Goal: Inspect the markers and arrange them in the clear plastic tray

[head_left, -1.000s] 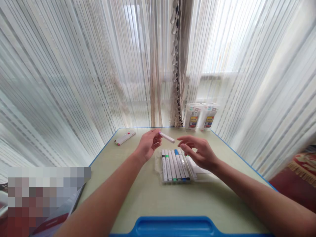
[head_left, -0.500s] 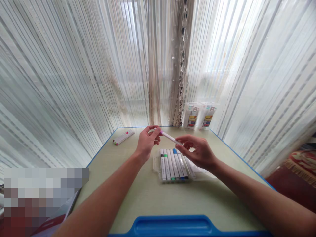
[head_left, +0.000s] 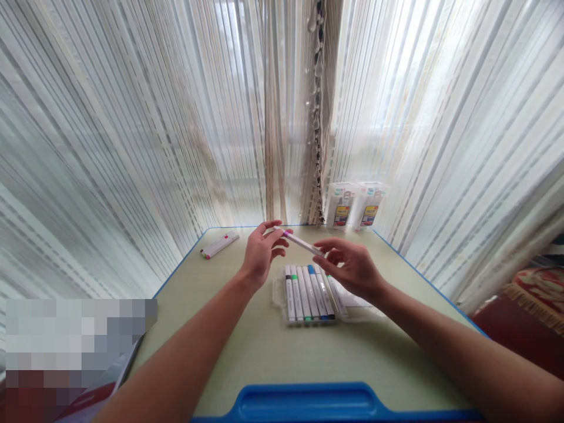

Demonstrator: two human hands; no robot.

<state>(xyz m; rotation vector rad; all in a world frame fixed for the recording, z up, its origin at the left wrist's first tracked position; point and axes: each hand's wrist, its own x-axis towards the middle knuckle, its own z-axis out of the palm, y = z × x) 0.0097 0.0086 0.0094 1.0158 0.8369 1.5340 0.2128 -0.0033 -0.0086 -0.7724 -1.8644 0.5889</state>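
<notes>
A white marker with a purple band slants above the table between my two hands. Thumb and index finger of my left hand pinch its upper left end, while the other fingers curl apart from it. Its lower right end sits between the thumb and fingers of my right hand. Just below lies an open clear plastic case, with a row of white markers in it, several showing black, green or blue bands. My right hand partly hides the case's right side.
On the table at the far left lie a few white markers with red and green ends. Two clear labelled cases stand at the back right. A blue moulded edge runs along the front; striped curtains hang behind.
The marker's purple band now shows more fully beside my left fingers. My left hand has shifted slightly, its lower fingers spreading a little. My right hand keeps its hold on the other end.
</notes>
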